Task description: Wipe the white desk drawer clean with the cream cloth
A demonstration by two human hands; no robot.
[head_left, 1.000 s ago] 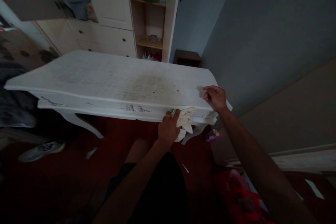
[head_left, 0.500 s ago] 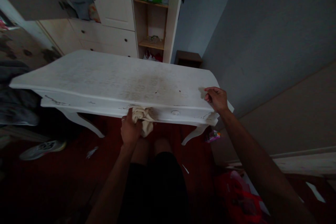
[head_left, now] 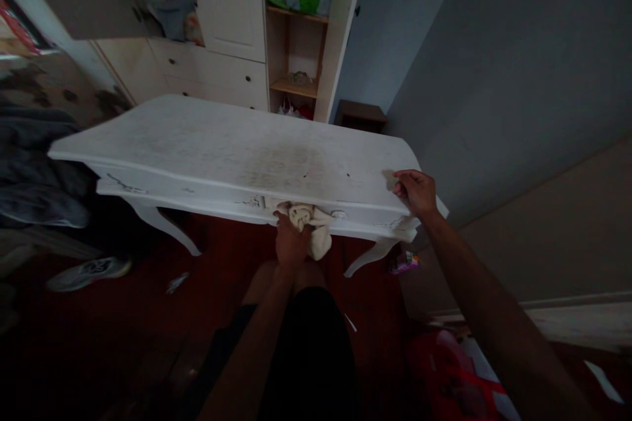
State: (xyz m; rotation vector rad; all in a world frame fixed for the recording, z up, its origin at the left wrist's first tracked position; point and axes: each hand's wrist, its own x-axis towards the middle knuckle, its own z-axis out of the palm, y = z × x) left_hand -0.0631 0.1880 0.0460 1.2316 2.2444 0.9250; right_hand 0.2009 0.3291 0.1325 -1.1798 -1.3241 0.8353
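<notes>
A white table with carved drawer fronts and curved legs stands before me. Dark smudges mark the middle of its top. My left hand is closed around a cream cloth, pressed against the front face near the middle. Part of the cloth hangs below the table's lower edge. Over the right end of the top, my right hand has its fingers curled with thumb and forefinger together. Whether anything is between those fingertips is too dark to make out. A round knob sits just right of the cloth.
Behind the table is a white wardrobe with open shelves holding bags. A grey wall rises on the right. Dark clothing is heaped at left, above a shoe. A red bag lies on the floor at lower right.
My left hand has slid the cloth to the right along the front face, toward the knob. My right hand stays at the table's right end. The view has shifted slightly.
</notes>
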